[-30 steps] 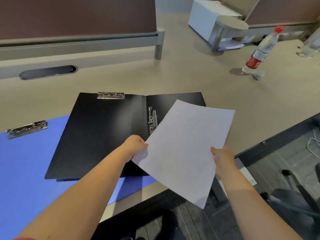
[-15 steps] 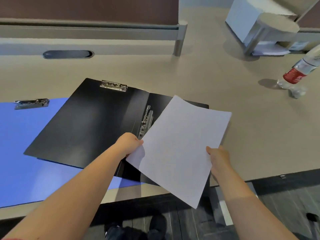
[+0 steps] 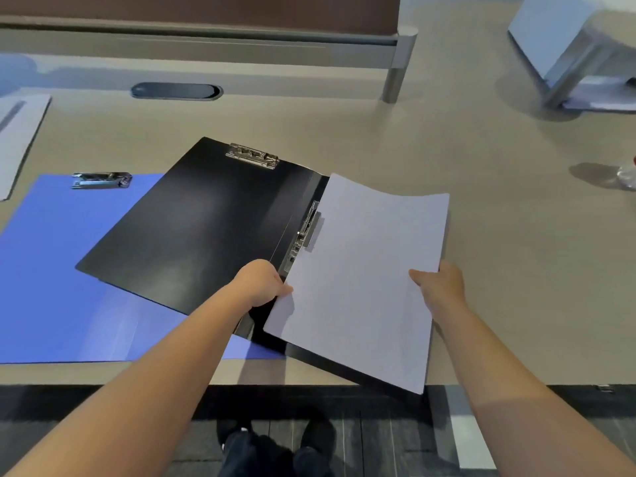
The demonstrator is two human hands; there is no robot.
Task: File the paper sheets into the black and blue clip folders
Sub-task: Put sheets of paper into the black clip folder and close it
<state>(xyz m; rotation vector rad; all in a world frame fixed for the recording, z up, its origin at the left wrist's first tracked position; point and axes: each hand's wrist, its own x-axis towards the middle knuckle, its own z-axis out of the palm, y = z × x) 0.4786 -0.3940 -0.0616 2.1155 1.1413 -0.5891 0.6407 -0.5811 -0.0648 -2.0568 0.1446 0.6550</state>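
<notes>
The black clip folder [image 3: 192, 228] lies open on the desk, partly over the open blue clip folder [image 3: 51, 277]. A white paper sheet [image 3: 361, 280] rests over the black folder's right half, its left edge against the metal spine clip [image 3: 304, 230]. My left hand [image 3: 261, 282] pinches the sheet's left edge near the clip's lower end. My right hand [image 3: 438, 287] holds the sheet's right edge. A second metal clip [image 3: 253, 155] sits at the top of the black folder's left half. The blue folder's clip [image 3: 101, 180] is at its top.
More white paper [image 3: 17, 139] lies at the far left of the desk. A cable slot [image 3: 176, 91] and a partition post [image 3: 395, 63] stand at the back. A white box on a stand [image 3: 568, 46] is at the back right, a bottle [image 3: 628, 177] at the right edge.
Both hands have brought the sheet forward and down onto the black folder's right half, with its left edge now at the spine clip. The head view shifted left, which pushed the bottle to the edge.
</notes>
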